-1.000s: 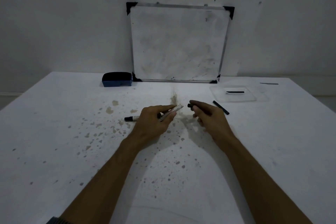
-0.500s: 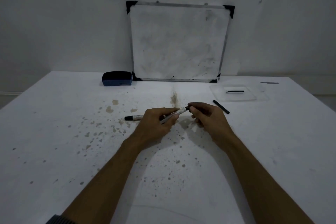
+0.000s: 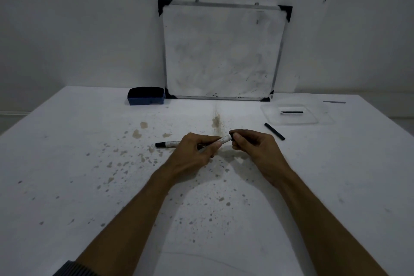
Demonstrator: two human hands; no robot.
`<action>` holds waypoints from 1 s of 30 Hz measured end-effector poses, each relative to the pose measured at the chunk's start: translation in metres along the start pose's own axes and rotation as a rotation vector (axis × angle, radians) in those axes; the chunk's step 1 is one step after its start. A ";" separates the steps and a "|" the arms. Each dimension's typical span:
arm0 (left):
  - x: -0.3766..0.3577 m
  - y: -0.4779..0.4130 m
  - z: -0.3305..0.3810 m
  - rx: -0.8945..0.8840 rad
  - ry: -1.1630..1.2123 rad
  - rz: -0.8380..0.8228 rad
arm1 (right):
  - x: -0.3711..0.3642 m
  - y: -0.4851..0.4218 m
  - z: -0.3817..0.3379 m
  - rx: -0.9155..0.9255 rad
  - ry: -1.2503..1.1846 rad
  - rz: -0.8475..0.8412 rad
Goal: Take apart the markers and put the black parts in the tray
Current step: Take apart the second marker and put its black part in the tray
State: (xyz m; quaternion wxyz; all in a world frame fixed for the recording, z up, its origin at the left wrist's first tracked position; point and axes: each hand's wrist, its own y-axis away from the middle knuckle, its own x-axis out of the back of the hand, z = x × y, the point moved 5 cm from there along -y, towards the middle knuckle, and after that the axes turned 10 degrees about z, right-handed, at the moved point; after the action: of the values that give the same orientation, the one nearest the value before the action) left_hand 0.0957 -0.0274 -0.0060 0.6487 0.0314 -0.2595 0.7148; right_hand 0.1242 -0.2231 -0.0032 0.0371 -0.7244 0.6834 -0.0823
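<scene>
My left hand [image 3: 197, 152] grips the white barrel of a marker [image 3: 224, 139] above the middle of the table. My right hand [image 3: 253, 148] pinches the small black part [image 3: 232, 135] at the barrel's right end, the two touching. A second marker [image 3: 167, 144] with a black cap lies on the table just left of my left hand, partly hidden by it. A loose black stick [image 3: 274, 131] lies to the right of my right hand. The clear plastic tray [image 3: 268, 114] stands at the back right and holds one black part [image 3: 292, 112].
A whiteboard [image 3: 224, 51] leans against the wall at the back. A blue eraser [image 3: 145, 95] sits to its left. The white table [image 3: 67, 163] is speckled with brown stains. A small dark strip [image 3: 334, 102] lies at the far right edge.
My hands were apart, the barrel in the left and the black part in the right. They have come together, and the black part now meets the barrel's end.
</scene>
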 end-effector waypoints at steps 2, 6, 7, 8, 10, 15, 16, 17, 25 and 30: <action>0.000 -0.001 -0.002 -0.001 -0.009 -0.005 | -0.001 -0.001 0.000 0.013 0.017 -0.002; 0.001 0.001 0.007 0.025 -0.015 0.013 | -0.005 0.001 -0.002 0.014 0.007 0.023; -0.001 0.001 0.011 0.066 0.023 0.014 | -0.009 0.003 -0.005 0.018 -0.007 0.033; 0.001 0.001 0.015 0.119 0.062 0.002 | -0.015 0.004 -0.009 0.020 -0.021 0.049; 0.005 -0.003 0.022 0.181 0.071 -0.048 | -0.026 0.006 -0.015 0.008 -0.001 0.099; 0.037 0.001 0.031 0.185 0.040 -0.055 | -0.052 0.008 -0.034 -0.071 0.058 0.132; 0.041 0.004 0.031 0.216 0.089 -0.038 | -0.058 0.005 -0.038 -0.080 0.044 0.123; 0.044 0.006 0.031 0.244 0.146 -0.027 | -0.064 0.003 -0.043 -0.076 0.032 0.104; 0.102 -0.032 0.001 0.287 -0.021 0.033 | -0.112 -0.046 -0.078 0.148 0.226 0.046; 0.135 -0.054 -0.072 0.190 -0.521 0.248 | -0.134 -0.110 -0.068 0.332 0.658 -0.006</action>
State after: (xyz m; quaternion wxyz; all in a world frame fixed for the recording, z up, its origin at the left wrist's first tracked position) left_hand 0.1467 0.1262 0.0010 0.4622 0.2423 -0.3511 0.7774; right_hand 0.2144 -0.0788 0.0726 -0.0679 -0.6452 0.6342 -0.4207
